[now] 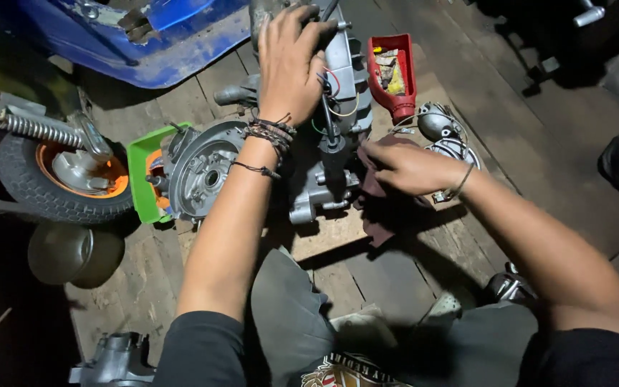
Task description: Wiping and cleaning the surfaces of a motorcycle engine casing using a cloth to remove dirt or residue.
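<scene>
Scooter engine [309, 154]: grey metal, lying on wooden floorboards [395, 272], between green tray [140, 172] and red tray [395, 72]. Left hand [291, 61] lies palm-down, fingers spread, on its upper casing. Right hand [402, 166] pinches dark maroon rag [385, 211] against its right side.

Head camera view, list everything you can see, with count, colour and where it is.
engine: one, grey metal, centre on the wooden floor
rag: one, dark maroon, beside the engine, under the right hand
red tray: one, upper right of the engine, small parts inside
green tray: one, left of the engine
wheel: one, black tyre, orange rim, far left
blue panel: one, top left
left hand: on top of the engine
right hand: on the rag
</scene>
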